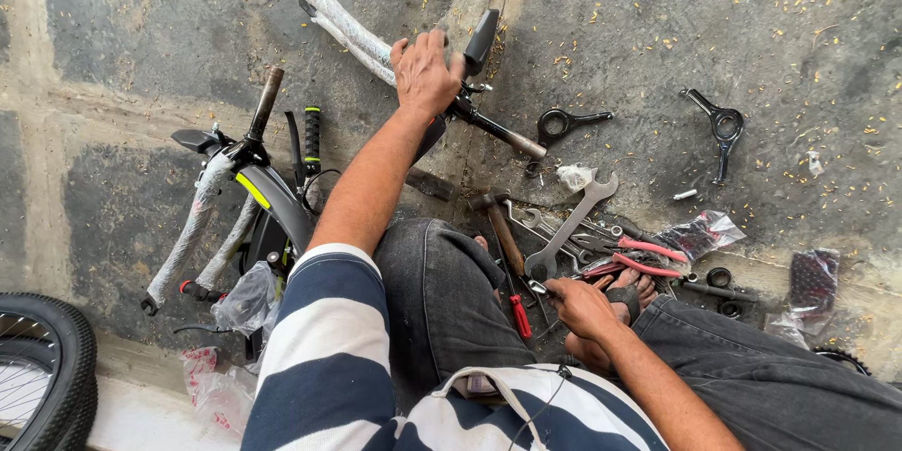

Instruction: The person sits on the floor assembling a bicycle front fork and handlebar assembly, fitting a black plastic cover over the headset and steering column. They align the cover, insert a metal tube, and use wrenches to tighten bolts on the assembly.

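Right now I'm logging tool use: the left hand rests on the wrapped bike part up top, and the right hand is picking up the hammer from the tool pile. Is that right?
Not quite. The head view shows the right hand gripping the big wrench, not the hammer, which lies untouched beside it. The left hand does rest on the wrapped bike part.

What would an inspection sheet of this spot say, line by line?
Surface: rough grey concrete floor, strewn with yellow specks.
Job's things: left hand rests on a wrapped bicycle part; right hand fingers a large open-ended spanner.
Clutter: hammer, red-handled pliers, red screwdriver, two black ring-headed tools, plastic bags.
Hands: both bare; grip cannot be told.
Cables: thin black cable by the bicycle frame.
Surroundings: tyre at lower left.
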